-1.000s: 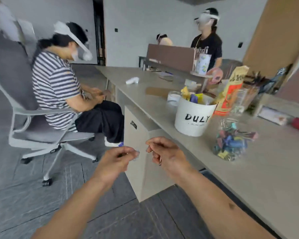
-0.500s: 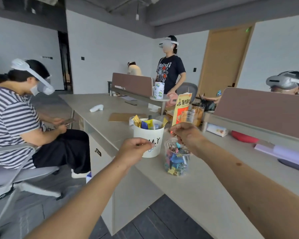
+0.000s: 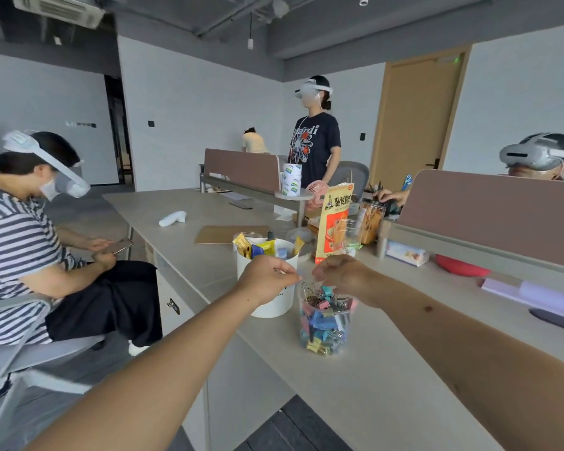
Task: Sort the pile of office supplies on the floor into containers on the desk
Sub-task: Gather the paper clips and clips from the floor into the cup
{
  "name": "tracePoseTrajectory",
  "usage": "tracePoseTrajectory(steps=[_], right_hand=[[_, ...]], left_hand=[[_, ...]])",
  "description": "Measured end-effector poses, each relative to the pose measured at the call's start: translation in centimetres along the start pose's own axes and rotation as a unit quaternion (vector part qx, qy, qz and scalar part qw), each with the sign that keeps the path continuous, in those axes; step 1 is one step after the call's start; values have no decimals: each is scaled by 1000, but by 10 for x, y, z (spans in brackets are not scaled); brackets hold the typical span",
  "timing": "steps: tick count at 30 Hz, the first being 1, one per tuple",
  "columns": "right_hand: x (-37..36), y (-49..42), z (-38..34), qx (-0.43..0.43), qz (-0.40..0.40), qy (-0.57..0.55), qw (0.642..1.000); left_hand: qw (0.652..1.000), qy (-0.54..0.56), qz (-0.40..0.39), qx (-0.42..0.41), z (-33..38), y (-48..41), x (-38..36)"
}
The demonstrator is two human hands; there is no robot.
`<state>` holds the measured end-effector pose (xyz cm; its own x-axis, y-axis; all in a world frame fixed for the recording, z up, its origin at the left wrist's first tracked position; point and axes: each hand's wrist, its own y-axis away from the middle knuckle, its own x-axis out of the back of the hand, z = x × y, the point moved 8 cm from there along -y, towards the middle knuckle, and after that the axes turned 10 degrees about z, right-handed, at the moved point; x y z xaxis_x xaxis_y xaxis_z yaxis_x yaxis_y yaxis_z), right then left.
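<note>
A clear plastic cup (image 3: pixel 325 323) packed with coloured binder clips stands on the desk (image 3: pixel 388 379) near its front edge. Just behind it on the left is a white bucket (image 3: pixel 274 305) holding yellow and blue packets. My left hand (image 3: pixel 266 281) hovers in front of the bucket. Its fingertips are pinched at the cup's left rim on something small and pale that I cannot make out. My right hand (image 3: pixel 344 275) hangs directly over the cup's mouth, fingers curled downward, and whatever is under them is hidden.
An orange snack bag (image 3: pixel 334 222), a jar (image 3: pixel 370 222) and a brown divider (image 3: pixel 502 216) stand behind the cup. A seated person in a striped shirt (image 3: pixel 17 255) is on my left. Another person stands at the far end of the desk (image 3: pixel 316 141).
My view rose from the floor to the desk. Both hands moved up and forward, from below the desk edge to the clip cup, the right hand arriving first.
</note>
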<state>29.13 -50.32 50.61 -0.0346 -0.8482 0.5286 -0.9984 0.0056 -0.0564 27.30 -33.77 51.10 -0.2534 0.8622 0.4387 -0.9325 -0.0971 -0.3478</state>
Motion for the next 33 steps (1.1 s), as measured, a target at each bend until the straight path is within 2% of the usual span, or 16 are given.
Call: tracePoseTrajectory(steps=[7,11,17,24,27,30,33], right_hand=[[42,7,9,-31,-1,-115,993],[63,15,18,-50,51,-115,991],[77,29,27,-43,28,-134,990],[80,47,13,-31,35,-104,994],[79,56,-1,-3,81,-105,991],[69,66,-15,60,103,9,993],[47,68,-23,107,130,63,984]], left_hand=[[995,-63,-71,-41,28,-7,-44],[985,-122,-111,-52,31,-9,-68],[978,-134,-146,-57,33,-7,-83],[981,-93,-161,-61,43,3,-67],[982,-90,-147,-71,51,13,-47],[985,-106,-104,-87,54,27,-17],[976,-186,-38,-103,47,45,24]])
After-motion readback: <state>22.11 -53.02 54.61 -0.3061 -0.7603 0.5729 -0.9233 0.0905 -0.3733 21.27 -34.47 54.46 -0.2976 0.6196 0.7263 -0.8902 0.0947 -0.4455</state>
